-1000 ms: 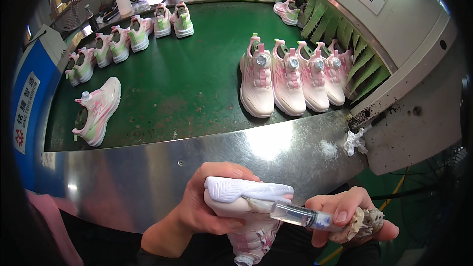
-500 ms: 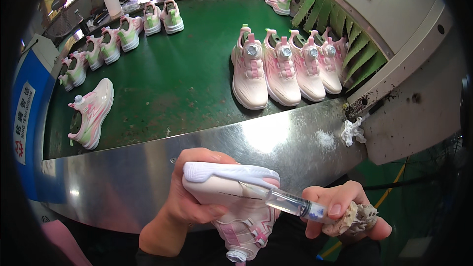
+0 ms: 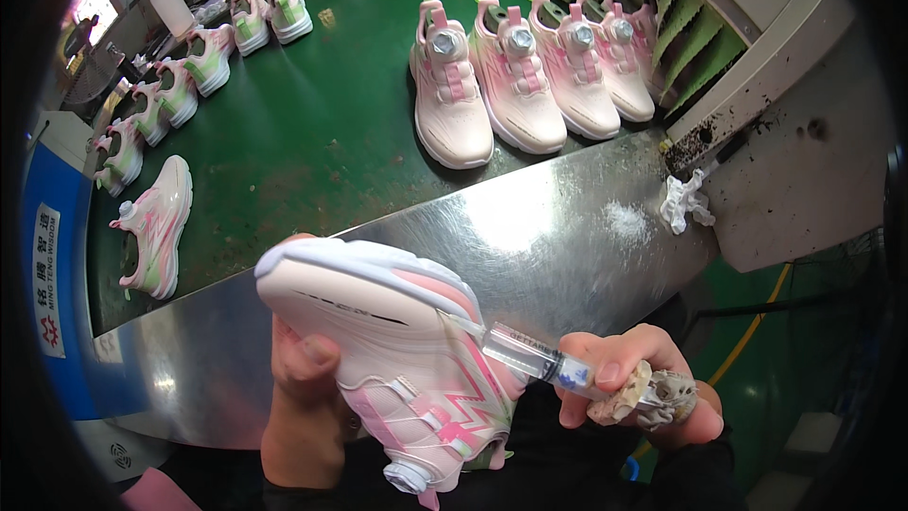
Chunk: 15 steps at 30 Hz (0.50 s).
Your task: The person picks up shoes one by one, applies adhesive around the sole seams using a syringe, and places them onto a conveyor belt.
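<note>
My left hand (image 3: 305,369) is closed around a pale pink and white sneaker (image 3: 378,345), tilted with its toe up to the left and its dial knob (image 3: 408,475) low toward me. Between the fingers and thumb of my right hand (image 3: 619,360) is a clear plastic syringe (image 3: 522,352) containing clear liquid. Its thin tip meets the shoe's side at the seam between upper and sole. A crumpled, greyish-beige wad (image 3: 662,399) wraps the plunger end against my palm. A dark broken line runs along the toe edge of the upper.
Beyond the metal ledge (image 3: 378,274), a green conveyor belt (image 3: 322,132) carries a row of sneakers (image 3: 452,95) at right, several more at far left, and a lone sneaker (image 3: 159,227). Green strip curtains (image 3: 695,47) hang at right. Crumpled white tissue (image 3: 685,201) lies near white powder (image 3: 626,220).
The shoe has turned, with its toe swung left and upward and more of its side showing. The syringe has moved slightly left, its tip now farther back along the seam. The whole view has shifted.
</note>
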{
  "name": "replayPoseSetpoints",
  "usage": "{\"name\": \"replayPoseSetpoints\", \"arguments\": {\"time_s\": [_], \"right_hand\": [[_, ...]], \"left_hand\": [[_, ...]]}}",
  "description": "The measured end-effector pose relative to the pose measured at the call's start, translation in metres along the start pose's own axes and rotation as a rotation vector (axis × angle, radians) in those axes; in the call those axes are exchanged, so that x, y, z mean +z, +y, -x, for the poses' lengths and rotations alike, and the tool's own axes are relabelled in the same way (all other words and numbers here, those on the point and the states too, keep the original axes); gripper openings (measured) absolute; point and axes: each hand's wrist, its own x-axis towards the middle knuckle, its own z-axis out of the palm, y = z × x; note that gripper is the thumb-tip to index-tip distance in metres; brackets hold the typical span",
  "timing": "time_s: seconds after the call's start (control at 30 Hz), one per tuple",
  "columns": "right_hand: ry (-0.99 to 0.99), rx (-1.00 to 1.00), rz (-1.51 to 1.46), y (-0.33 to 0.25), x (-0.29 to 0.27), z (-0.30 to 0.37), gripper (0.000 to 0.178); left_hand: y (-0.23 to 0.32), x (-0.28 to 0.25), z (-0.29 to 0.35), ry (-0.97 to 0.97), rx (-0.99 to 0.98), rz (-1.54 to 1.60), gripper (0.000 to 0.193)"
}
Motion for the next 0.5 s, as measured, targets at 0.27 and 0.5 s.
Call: {"name": "replayPoseSetpoints", "arguments": {"time_s": [0.27,0.5], "right_hand": [[0.069,0.012,-0.069,0.017,-0.007,0.014,0.073],[0.084,0.059,-0.033,0.024,-0.012,0.033,0.079]], "left_hand": [[-0.004,-0.001,-0.008,0.043,-0.143,0.153,0.083],[-0.01,-0.012,-0.009,0.086,-0.117,0.197,0.08]]}}
